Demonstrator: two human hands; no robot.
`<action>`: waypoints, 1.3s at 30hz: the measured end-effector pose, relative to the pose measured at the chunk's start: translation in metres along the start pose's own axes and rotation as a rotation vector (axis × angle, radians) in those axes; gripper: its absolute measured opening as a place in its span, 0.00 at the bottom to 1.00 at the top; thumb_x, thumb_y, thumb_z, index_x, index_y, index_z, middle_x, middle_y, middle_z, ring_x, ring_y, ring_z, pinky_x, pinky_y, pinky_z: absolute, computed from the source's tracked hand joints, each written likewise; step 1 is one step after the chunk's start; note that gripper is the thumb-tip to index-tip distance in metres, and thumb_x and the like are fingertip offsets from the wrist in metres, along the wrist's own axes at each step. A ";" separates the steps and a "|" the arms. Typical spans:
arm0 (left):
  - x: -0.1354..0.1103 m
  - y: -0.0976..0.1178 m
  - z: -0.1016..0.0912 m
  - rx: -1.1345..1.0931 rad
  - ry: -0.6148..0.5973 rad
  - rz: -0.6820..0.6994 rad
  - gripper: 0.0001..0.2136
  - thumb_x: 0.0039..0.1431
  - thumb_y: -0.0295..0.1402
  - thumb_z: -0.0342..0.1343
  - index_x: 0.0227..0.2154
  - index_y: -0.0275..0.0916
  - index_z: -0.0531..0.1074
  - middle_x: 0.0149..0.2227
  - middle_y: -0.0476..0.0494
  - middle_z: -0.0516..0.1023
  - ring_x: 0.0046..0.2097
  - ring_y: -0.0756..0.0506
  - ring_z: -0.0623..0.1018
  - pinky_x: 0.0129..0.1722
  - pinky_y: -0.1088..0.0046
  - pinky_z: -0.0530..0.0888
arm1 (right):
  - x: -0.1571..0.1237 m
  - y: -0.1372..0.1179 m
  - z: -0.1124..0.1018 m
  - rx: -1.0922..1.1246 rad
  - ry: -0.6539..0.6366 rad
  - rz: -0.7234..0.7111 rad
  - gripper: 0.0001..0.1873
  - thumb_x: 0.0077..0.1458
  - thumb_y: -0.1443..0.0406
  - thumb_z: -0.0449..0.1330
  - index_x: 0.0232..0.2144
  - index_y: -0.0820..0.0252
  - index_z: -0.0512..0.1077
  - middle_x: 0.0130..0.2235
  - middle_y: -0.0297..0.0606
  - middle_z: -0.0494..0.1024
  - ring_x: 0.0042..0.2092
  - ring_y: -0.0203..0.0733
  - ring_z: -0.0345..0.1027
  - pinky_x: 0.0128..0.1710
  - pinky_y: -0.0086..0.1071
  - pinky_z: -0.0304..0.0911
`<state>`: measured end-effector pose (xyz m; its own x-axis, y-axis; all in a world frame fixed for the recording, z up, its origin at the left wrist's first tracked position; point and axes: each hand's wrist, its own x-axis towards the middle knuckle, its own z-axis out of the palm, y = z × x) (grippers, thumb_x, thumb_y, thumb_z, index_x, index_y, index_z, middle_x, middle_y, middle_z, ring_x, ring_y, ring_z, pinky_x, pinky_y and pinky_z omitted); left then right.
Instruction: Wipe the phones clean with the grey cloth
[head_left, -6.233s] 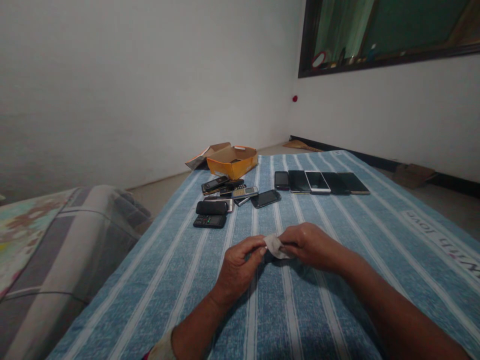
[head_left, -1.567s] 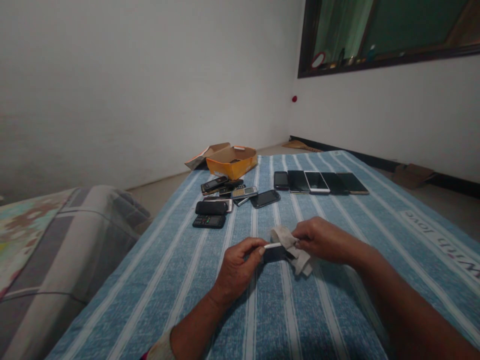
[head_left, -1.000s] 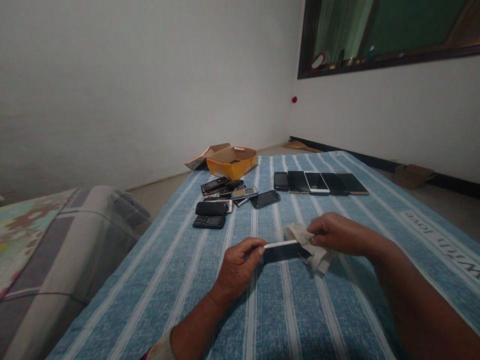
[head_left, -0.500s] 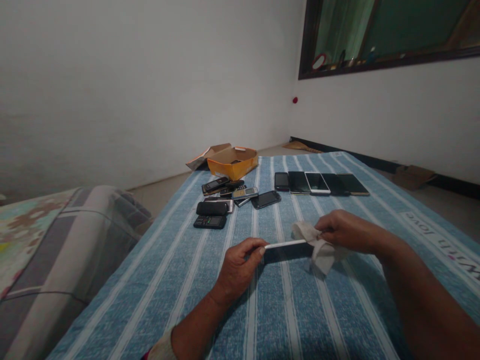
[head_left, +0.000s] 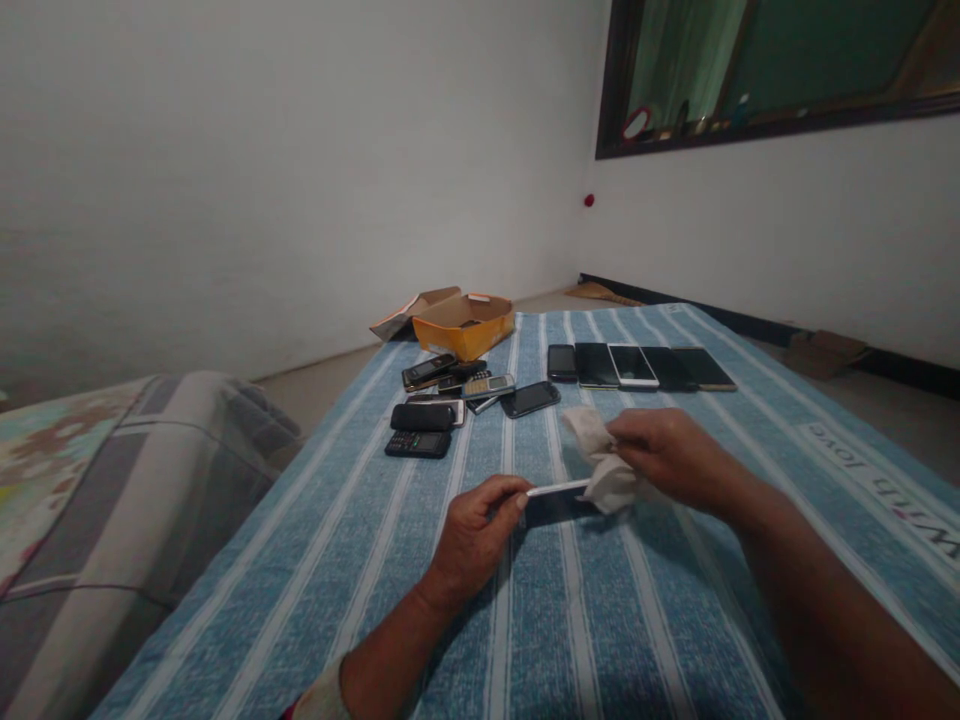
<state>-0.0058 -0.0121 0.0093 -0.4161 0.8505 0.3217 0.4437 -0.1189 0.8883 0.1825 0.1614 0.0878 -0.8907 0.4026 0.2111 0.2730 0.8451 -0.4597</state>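
Head view | cloth point(head_left: 611, 487) back toward 9 o'clock vs half a second ago, hiding more of the white-edged device point(head_left: 559, 490); likely wiping, mid-pass | left hand point(head_left: 476, 530): thumb-finger pinch, device's 9 o'clock end | right hand point(head_left: 667, 448): fingers clenched on cloth, device's 3 o'clock end | phone row point(head_left: 637, 367) at device's 1 o'clock

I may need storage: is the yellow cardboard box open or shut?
Open. Nothing covers the top of the yellow cardboard box; its brown inside shows, with something dark in it.
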 end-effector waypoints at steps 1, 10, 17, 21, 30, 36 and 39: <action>0.000 0.000 0.000 -0.001 0.005 -0.003 0.08 0.58 0.32 0.57 0.33 0.38 0.80 0.33 0.44 0.83 0.37 0.44 0.81 0.40 0.68 0.76 | 0.002 -0.005 0.008 0.006 -0.006 -0.039 0.11 0.58 0.74 0.54 0.31 0.60 0.76 0.32 0.36 0.76 0.35 0.37 0.69 0.36 0.29 0.57; 0.000 0.003 0.002 -0.067 -0.006 0.005 0.08 0.58 0.32 0.58 0.36 0.40 0.82 0.36 0.44 0.84 0.41 0.41 0.82 0.48 0.61 0.77 | 0.012 -0.035 0.055 -0.082 -0.213 -0.066 0.09 0.62 0.69 0.56 0.39 0.60 0.77 0.36 0.39 0.78 0.35 0.39 0.68 0.35 0.30 0.53; 0.000 0.001 0.002 -0.023 0.011 -0.012 0.08 0.58 0.32 0.57 0.33 0.38 0.81 0.33 0.44 0.84 0.37 0.43 0.82 0.41 0.66 0.77 | 0.011 -0.013 0.037 -0.041 -0.242 -0.038 0.10 0.59 0.70 0.58 0.27 0.63 0.76 0.27 0.36 0.75 0.29 0.34 0.63 0.31 0.28 0.49; 0.001 0.001 0.002 -0.032 0.011 -0.002 0.08 0.58 0.32 0.57 0.35 0.38 0.81 0.34 0.44 0.84 0.38 0.43 0.82 0.42 0.65 0.77 | 0.012 -0.022 0.049 -0.043 -0.207 -0.079 0.09 0.61 0.69 0.58 0.31 0.62 0.77 0.31 0.37 0.77 0.32 0.36 0.66 0.33 0.28 0.51; 0.000 0.002 0.002 -0.024 0.025 -0.024 0.07 0.57 0.32 0.58 0.33 0.39 0.81 0.33 0.44 0.84 0.37 0.43 0.81 0.41 0.65 0.77 | 0.012 -0.019 0.041 -0.014 -0.242 -0.035 0.11 0.61 0.69 0.57 0.27 0.62 0.76 0.28 0.36 0.75 0.30 0.34 0.64 0.31 0.29 0.49; 0.000 0.003 0.001 0.001 0.017 -0.026 0.07 0.57 0.33 0.57 0.32 0.38 0.81 0.32 0.45 0.83 0.36 0.44 0.80 0.40 0.68 0.76 | 0.006 -0.002 0.015 0.073 -0.359 0.062 0.13 0.57 0.71 0.55 0.22 0.62 0.72 0.27 0.33 0.73 0.27 0.32 0.62 0.29 0.28 0.50; 0.000 0.003 0.001 0.002 0.012 -0.024 0.08 0.57 0.33 0.57 0.32 0.38 0.81 0.32 0.45 0.83 0.36 0.44 0.80 0.39 0.69 0.76 | 0.003 0.006 0.007 0.094 -0.392 0.095 0.13 0.56 0.70 0.55 0.21 0.62 0.71 0.24 0.32 0.71 0.26 0.33 0.60 0.28 0.29 0.50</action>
<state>-0.0041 -0.0119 0.0114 -0.4363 0.8467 0.3045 0.4348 -0.0979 0.8952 0.1787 0.1652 0.0797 -0.9389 0.2976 -0.1726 0.3429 0.7676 -0.5416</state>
